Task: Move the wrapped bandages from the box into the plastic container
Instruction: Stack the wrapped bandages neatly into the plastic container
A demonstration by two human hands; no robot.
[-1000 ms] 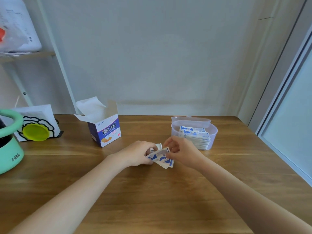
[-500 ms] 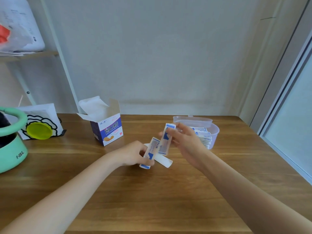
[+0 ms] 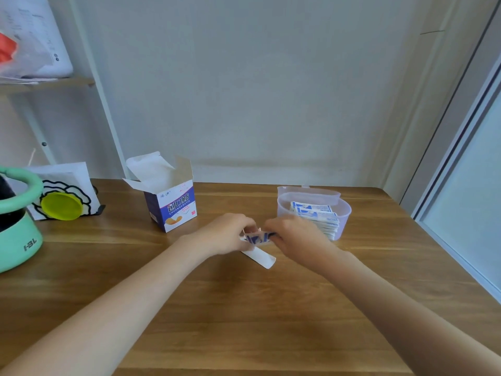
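Observation:
At the table's middle both hands meet over a small bundle of blue-and-white wrapped bandages [image 3: 259, 237]. My left hand [image 3: 229, 234] pinches its left end and my right hand [image 3: 294, 234] pinches its right end. A white bandage strip [image 3: 261, 257] lies flat on the wood just beneath them. The open bandage box [image 3: 172, 204], white and purple, stands behind my left hand with its flaps up. The translucent plastic container [image 3: 343, 215] sits right behind my right hand and holds a stack of wrapped bandages [image 3: 315, 214].
A mint-green round object [image 3: 20, 240] stands at the left edge. A white card with a yellow-green disc [image 3: 61, 206] leans at the back left under a shelf. The wooden table [image 3: 244, 321] ends at the right near a sliding door frame.
My right hand, which had lifted bandages toward the container, has come back down to meet my left hand; both now pinch the bundle low over the table.

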